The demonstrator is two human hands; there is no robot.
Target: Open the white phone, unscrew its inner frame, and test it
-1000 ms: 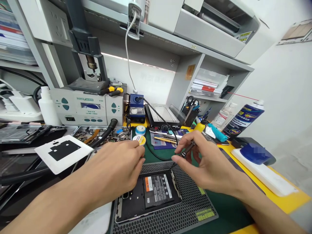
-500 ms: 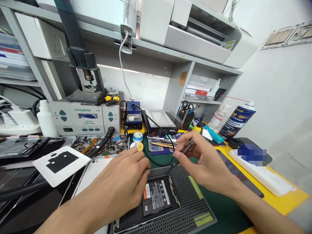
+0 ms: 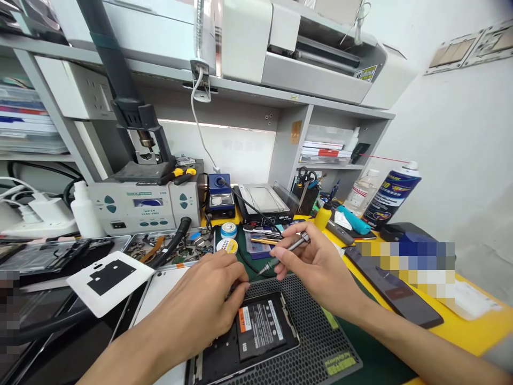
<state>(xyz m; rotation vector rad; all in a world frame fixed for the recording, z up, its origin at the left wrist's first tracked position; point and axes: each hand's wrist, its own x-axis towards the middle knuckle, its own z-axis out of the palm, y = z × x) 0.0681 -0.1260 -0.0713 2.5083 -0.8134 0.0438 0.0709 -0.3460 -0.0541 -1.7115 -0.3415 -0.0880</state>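
An opened phone (image 3: 248, 342) with its black battery showing lies on a black honeycomb mat (image 3: 316, 342). My left hand (image 3: 204, 305) rests at the phone's upper left corner, fingers curled together and pinching something I cannot make out. My right hand (image 3: 316, 267) hovers above the phone's top edge, pinching a thin grey screwdriver (image 3: 282, 252) whose tip points left and slightly down.
A grey rework station (image 3: 144, 203), a blue solder stand (image 3: 219, 191) and a black hot plate (image 3: 264, 203) line the back. A parts tray (image 3: 168, 248), white back cover (image 3: 110, 275), spray can (image 3: 390, 197) and dark phone (image 3: 395, 291) surround the mat.
My right hand has lifted and turned the screwdriver more level, its tip now off the phone's top edge. The camera view has tilted up slightly. My left hand stays at the phone's corner.
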